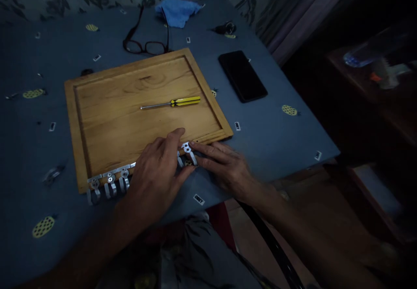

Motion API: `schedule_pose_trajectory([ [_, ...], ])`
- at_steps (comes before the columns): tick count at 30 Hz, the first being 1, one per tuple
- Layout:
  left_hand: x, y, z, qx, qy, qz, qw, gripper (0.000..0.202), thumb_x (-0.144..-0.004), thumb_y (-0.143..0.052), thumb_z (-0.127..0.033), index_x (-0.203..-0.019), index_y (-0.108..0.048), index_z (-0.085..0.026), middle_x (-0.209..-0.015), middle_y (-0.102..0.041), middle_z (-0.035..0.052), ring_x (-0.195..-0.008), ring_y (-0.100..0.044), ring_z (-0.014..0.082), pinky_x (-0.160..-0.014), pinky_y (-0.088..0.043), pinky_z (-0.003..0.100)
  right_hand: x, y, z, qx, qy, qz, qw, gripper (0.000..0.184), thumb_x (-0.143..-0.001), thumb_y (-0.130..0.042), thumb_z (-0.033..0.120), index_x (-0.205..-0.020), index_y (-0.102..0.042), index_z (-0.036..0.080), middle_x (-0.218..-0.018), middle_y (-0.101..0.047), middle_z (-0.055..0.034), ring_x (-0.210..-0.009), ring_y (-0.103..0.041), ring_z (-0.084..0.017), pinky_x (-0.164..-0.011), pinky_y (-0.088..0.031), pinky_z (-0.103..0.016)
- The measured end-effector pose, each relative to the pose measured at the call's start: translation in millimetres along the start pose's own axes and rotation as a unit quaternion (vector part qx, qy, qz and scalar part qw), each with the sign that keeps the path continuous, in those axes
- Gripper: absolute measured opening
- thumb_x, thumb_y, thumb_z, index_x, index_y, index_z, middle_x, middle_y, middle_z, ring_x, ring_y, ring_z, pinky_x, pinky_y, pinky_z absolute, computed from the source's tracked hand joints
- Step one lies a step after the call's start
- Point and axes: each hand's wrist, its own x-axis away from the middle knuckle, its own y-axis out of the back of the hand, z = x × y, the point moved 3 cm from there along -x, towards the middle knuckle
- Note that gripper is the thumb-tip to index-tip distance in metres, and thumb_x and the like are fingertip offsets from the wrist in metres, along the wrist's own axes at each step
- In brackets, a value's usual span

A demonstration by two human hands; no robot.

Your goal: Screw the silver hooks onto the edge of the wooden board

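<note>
A wooden board (107, 119) with a raised rim lies on a blue cloth. Along its near edge runs a metal hook rail (110, 182) with several hooks hanging off it. My left hand (159, 171) lies over the rail's right part, fingers curled around it and thumb up on the board's rim. My right hand (224, 167) pinches the rail's right end hook (188, 150) with its fingertips. A yellow-handled screwdriver (172, 102) lies loose on the board, apart from both hands.
Glasses (146, 45), a blue rag (178, 11) and a small dark object (225, 28) lie at the far side. A black phone (243, 76) lies right of the board. The table's right edge drops off to a dark shelf (374, 76).
</note>
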Motion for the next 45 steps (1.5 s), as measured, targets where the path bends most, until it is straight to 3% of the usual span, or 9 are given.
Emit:
schedule_pose_trajectory([
  [9, -1, -3.6, -5, -0.038, 0.013, -0.015, 0.999, 0.063, -0.09, -0.08, -0.024, -0.142, -0.045, -0.023, -0.122, -0.075, 0.0082, -0.113, -0.072, 0.0299, -0.096, -0.06, 0.045, 2, -1, 0, -0.007, -0.014, -0.005, 1.0, 0.033, -0.104, -0.05, 0.009, -0.13, -0.069, 0.018, -0.139, -0.074, -0.0125, -0.09, -0.066, -0.021, -0.074, -0.058, -0.037],
  [16, -2, -5.8, -4, -0.03, 0.03, -0.008, 0.999, 0.064, -0.088, -0.081, -0.023, -0.141, -0.045, -0.025, -0.119, -0.075, 0.0069, -0.11, -0.072, 0.03, -0.094, -0.061, 0.046, -3, 5, 3, -0.006, -0.021, -0.003, 1.0, 0.027, -0.105, -0.049, 0.01, -0.12, -0.071, 0.016, -0.136, -0.076, -0.0128, -0.088, -0.066, -0.02, -0.072, -0.058, -0.036],
  [28, -3, -5.0, -6, -0.023, 0.028, -0.008, 0.999, 0.062, -0.087, -0.081, -0.022, -0.139, -0.047, -0.023, -0.119, -0.075, 0.0073, -0.108, -0.072, 0.0303, -0.091, -0.061, 0.045, -1, 4, 1, -0.042, -0.025, 0.006, 0.999, 0.026, -0.108, -0.049, 0.016, -0.119, -0.072, 0.016, -0.14, -0.074, -0.0137, -0.092, -0.07, -0.021, -0.075, -0.062, -0.039],
  [35, -2, -6.3, -8, -0.041, 0.017, 0.004, 0.999, 0.052, -0.095, -0.074, -0.03, -0.138, -0.047, -0.023, -0.124, -0.073, 0.0085, -0.113, -0.07, 0.0294, -0.096, -0.058, 0.045, 0, 4, 0, -0.051, -0.033, 0.0, 0.998, 0.037, -0.105, -0.051, 0.014, -0.136, -0.069, 0.023, -0.136, -0.076, -0.0117, -0.09, -0.071, -0.022, -0.074, -0.062, -0.038],
  [39, -2, 4.9, -12, -0.05, 0.02, 0.027, 0.998, 0.048, -0.098, -0.073, -0.038, -0.137, -0.051, -0.02, -0.124, -0.073, 0.0102, -0.114, -0.068, 0.0294, -0.097, -0.057, 0.047, 3, 2, -5, -0.069, -0.024, 0.016, 0.997, 0.057, -0.102, -0.048, 0.008, -0.153, -0.058, 0.03, -0.142, -0.073, -0.0094, -0.105, -0.075, -0.024, -0.086, -0.066, -0.042],
  [42, 2, 23.0, -13, -0.065, 0.012, 0.012, 0.998, 0.034, -0.101, -0.068, -0.039, -0.127, -0.059, -0.019, -0.121, -0.073, 0.0107, -0.113, -0.067, 0.0293, -0.096, -0.057, 0.047, 13, -8, -14, -0.061, -0.011, -0.013, 0.998, 0.06, -0.1, -0.046, 0.006, -0.153, -0.058, 0.034, -0.143, -0.073, -0.0077, -0.108, -0.077, -0.024, -0.086, -0.066, -0.041],
  [45, 12, 47.4, 2, -0.085, 0.029, -0.031, 0.995, 0.022, -0.104, -0.062, -0.035, -0.12, -0.064, -0.019, -0.113, -0.074, 0.0092, -0.11, -0.068, 0.0284, -0.095, -0.057, 0.045, 23, -21, -25, -0.064, -0.02, -0.03, 0.997, 0.06, -0.098, -0.045, 0.007, -0.147, -0.063, 0.037, -0.142, -0.074, -0.0056, -0.111, -0.077, -0.024, -0.09, -0.067, -0.042],
])
